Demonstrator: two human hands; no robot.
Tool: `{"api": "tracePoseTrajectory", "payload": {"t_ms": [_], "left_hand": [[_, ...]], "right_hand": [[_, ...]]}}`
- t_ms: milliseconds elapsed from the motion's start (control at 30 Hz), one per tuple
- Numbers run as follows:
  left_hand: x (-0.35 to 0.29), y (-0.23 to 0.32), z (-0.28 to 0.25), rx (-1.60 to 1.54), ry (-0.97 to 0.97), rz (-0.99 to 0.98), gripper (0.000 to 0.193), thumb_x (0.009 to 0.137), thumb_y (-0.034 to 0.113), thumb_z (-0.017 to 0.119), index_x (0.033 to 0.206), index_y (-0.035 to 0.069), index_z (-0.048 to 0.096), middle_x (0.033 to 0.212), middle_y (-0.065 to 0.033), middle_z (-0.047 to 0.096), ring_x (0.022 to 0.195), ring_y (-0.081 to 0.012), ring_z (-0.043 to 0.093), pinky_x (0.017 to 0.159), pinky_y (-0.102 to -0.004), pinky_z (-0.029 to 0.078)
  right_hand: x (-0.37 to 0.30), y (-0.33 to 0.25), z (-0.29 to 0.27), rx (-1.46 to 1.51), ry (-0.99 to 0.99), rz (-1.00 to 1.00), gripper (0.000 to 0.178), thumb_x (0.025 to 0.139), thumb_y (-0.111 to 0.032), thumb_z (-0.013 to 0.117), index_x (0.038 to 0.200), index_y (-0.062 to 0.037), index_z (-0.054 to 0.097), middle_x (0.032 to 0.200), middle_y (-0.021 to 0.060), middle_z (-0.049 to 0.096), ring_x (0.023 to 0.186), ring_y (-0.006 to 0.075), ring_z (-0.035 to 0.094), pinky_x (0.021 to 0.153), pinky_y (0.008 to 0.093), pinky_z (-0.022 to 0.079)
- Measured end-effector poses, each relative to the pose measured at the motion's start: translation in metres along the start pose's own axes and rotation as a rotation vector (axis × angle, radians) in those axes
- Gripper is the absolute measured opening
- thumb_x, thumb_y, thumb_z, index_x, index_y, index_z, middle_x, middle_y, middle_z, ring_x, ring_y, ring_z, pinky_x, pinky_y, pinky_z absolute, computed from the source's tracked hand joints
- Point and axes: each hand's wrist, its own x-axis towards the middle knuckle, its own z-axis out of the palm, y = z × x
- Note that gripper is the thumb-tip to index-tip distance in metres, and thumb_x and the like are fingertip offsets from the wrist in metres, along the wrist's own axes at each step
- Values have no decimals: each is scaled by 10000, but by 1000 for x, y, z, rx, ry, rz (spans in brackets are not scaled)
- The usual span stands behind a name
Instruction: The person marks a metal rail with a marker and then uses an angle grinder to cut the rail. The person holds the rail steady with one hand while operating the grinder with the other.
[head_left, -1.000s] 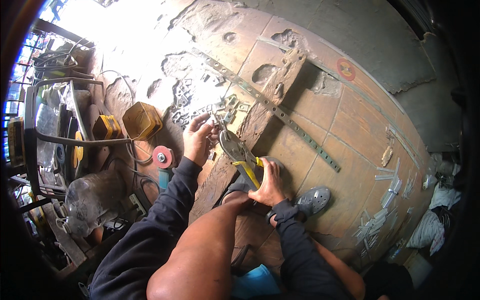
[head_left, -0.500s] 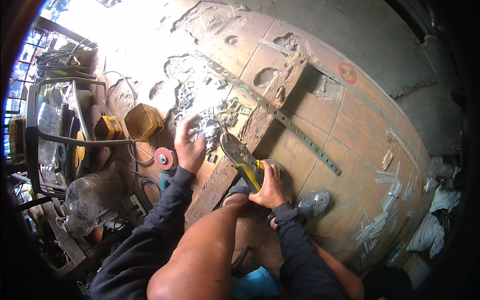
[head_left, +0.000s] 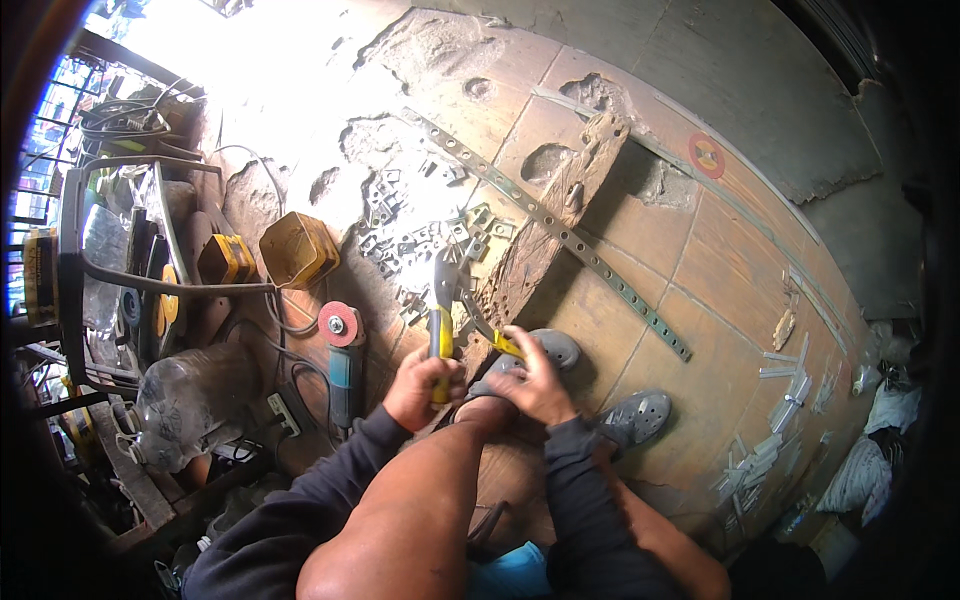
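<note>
A pair of locking pliers (head_left: 441, 318) with yellow-and-black handles is spread apart over a worn wooden beam (head_left: 520, 262). My left hand (head_left: 425, 388) is closed round one handle. At the end of the other yellow handle are the fingers of my right hand (head_left: 540, 385), slightly blurred, with the handle between fingers and thumb. The jaws point away from me, toward a pile of small bent metal pieces (head_left: 400, 235) in bright glare; whether they hold a piece I cannot make out. Across the beam lies a long perforated metal strip (head_left: 590, 258).
An angle grinder (head_left: 345, 370) with a red disc lies left of my left hand. Beyond it stand two yellowish containers (head_left: 298, 250), a metal frame (head_left: 170, 287) and a large clear bottle (head_left: 190, 400). Metal offcuts (head_left: 765, 455) litter the tiles at right, near my shoe (head_left: 640, 415).
My left hand has come back from the metal pieces to a plier handle. The pliers have swung upright and their handles have opened. My right hand has shifted to the other handle's end.
</note>
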Motion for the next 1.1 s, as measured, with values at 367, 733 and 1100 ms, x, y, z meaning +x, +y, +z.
{"api": "tracePoseTrajectory", "payload": {"t_ms": [367,733,1100], "left_hand": [[-27,25,-13,193,-44,-13,215,904,76,709,984,79,510,643,-2,444,456,-127,448,432,-288,357],[67,5,25,1251,165,503,1151,782,457,901,1549,-110,255,1466,-302,488,1341,-355,510,1131,-400,409],[71,-8,82,906,150,272,723,856,262,789,1390,-99,462,1099,-153,639,903,-187,616,781,-311,518]], "right_hand": [[12,-8,-3,-290,-193,-56,472,924,-256,756,1260,59,651,1188,282,683,1096,390,677,951,436,524],[-8,-85,-5,-583,-166,-380,524,944,-509,689,819,-1,668,795,194,669,833,395,660,798,490,522],[-102,-224,-162,-1384,-584,225,452,946,-455,675,1126,-40,670,1087,178,722,1094,389,670,934,520,525]]}}
